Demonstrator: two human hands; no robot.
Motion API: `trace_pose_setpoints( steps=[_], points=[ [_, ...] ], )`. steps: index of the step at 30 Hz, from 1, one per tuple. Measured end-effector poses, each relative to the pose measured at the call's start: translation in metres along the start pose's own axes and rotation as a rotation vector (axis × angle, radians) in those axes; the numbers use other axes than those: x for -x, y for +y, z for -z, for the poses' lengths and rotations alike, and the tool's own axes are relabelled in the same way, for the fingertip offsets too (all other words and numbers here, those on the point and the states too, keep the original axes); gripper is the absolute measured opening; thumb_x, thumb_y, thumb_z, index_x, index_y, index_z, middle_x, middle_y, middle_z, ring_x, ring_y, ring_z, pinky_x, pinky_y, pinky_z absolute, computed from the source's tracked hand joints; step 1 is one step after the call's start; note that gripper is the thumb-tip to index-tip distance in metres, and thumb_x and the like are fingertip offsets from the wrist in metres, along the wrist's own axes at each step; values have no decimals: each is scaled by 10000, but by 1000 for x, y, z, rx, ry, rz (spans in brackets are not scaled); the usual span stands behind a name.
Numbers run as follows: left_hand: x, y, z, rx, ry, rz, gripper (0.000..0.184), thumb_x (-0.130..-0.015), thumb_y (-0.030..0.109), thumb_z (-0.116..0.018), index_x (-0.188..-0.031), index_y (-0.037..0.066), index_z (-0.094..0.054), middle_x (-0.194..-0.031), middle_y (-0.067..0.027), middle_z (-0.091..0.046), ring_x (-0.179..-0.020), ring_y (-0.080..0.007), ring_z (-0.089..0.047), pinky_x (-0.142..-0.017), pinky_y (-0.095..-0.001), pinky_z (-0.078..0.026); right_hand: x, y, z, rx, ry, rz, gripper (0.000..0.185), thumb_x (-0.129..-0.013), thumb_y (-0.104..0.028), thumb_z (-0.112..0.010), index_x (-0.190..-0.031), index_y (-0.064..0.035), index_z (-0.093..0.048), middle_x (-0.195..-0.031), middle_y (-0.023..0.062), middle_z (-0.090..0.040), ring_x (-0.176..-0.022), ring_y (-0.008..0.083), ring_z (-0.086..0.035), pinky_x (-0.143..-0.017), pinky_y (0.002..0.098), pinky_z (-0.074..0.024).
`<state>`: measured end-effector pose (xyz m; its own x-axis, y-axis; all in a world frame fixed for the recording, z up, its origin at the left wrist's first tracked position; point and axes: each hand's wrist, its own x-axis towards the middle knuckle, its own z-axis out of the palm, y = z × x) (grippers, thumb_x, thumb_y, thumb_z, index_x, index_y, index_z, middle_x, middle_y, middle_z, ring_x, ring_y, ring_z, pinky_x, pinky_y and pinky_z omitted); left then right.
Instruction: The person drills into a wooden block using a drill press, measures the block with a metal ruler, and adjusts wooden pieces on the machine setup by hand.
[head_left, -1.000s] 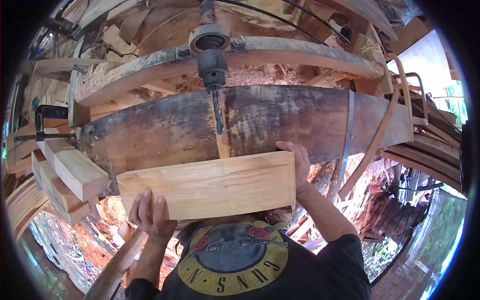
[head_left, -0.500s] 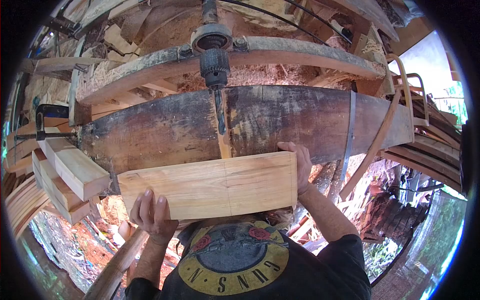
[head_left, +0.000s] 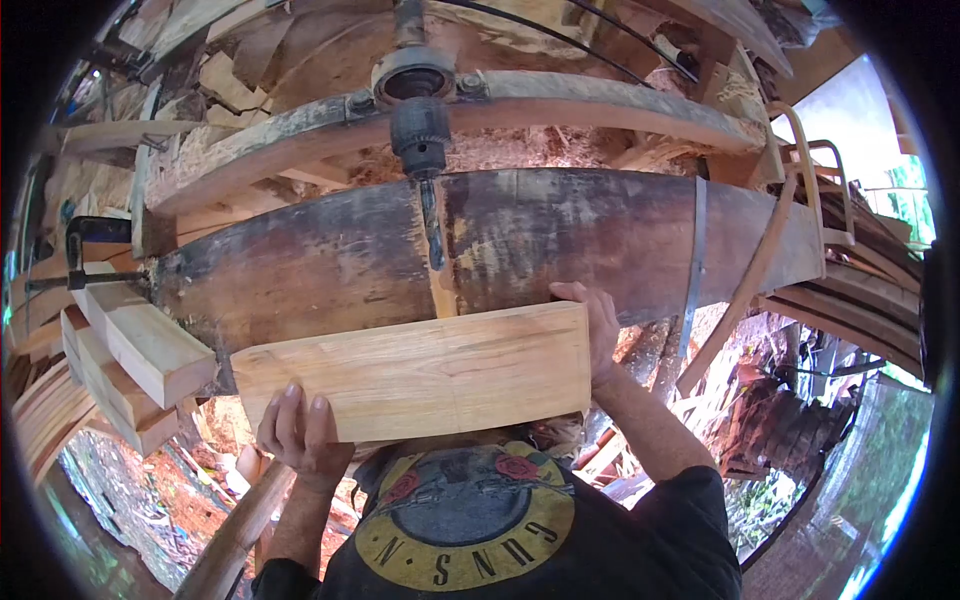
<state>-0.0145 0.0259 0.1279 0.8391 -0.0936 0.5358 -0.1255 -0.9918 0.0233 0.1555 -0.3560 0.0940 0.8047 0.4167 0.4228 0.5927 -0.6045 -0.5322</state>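
On the near side of the bit (head_left: pixel 432 230), clamping the block (head_left: pixel 420 372) with left hand (head_left: pixel 304 440) and right hand (head_left: pixel 601 338); best held level, square and really steady there.

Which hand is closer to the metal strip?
Right. The right hand, gripping the pale board at its right end, is a little left of the metal strip; the left hand, at the board's lower left, is much farther away.

Left grip (head_left: pixel 305 438) and right grip (head_left: pixel 597 333) hold a board (head_left: pixel 430 375), apparently touching the table (head_left: pixel 580 230).
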Motion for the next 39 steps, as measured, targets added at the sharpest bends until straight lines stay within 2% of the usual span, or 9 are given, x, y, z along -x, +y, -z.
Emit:
trace_pose_setpoints(
  steps=[5,7,14,17,23,32,39],
  points=[
    [-1,1,1,-29,-4,-13,365,-995,255,-687,-1321,150,-561,-1378,-205,-608,-1264,-388,-535,-1042,-487,-466,1,-3,4,-33,-58,-121,628,-824,-334,-753,-1329,7,-603,-1202,199,-680,-1103,405,-632,-943,485,-503],
    [-5,1,2,-47,2,-28,399,-1013,313,-687,-1348,152,-542,-1394,-204,-593,-1265,-391,-527,-1047,-491,-466,4,0,3,-12,-73,-108,635,-821,-340,-758,-1335,-2,-603,-1196,192,-676,-1115,404,-625,-951,482,-502],
    [-4,1,4,-16,-22,-22,487,-988,347,-735,-1384,153,-529,-1415,-205,-567,-1280,-397,-509,-1056,-503,-481,3,1,3,-43,-24,-37,634,-842,-349,-748,-1330,25,-593,-1198,196,-685,-1055,394,-642,-939,487,-508],
    [-5,2,4,-24,-16,-30,497,-988,371,-734,-1385,151,-532,-1412,-207,-572,-1287,-400,-509,-1056,-505,-485,1,-1,5,-7,-53,-36,637,-845,-339,-742,-1323,51,-586,-1206,210,-688,-1035,396,-653,-923,492,-512],
    [-1,-1,4,-32,-28,-36,524,-1007,467,-695,-1389,142,-545,-1438,-213,-566,-1298,-406,-509,-1065,-516,-479,-2,-1,3,-39,26,48,635,-830,-296,-731,-1321,77,-579,-1216,216,-687,-1042,398,-661,-900,503,-516],
    [0,0,3,-26,-21,-30,524,-1017,460,-685,-1400,131,-543,-1443,-209,-567,-1294,-404,-512,-1067,-514,-473,-3,0,2,-26,56,99,627,-826,-271,-729,-1323,80,-579,-1220,231,-681,-1033,404,-669,-890,499,-518],
    [-1,1,3,-20,-15,-30,491,-1019,429,-690,-1382,126,-557,-1424,-209,-585,-1282,-403,-524,-1061,-513,-476,-3,-1,4,-24,24,62,627,-844,-313,-722,-1324,68,-588,-1213,228,-680,-1050,393,-668,-906,481,-505]
  ],
)
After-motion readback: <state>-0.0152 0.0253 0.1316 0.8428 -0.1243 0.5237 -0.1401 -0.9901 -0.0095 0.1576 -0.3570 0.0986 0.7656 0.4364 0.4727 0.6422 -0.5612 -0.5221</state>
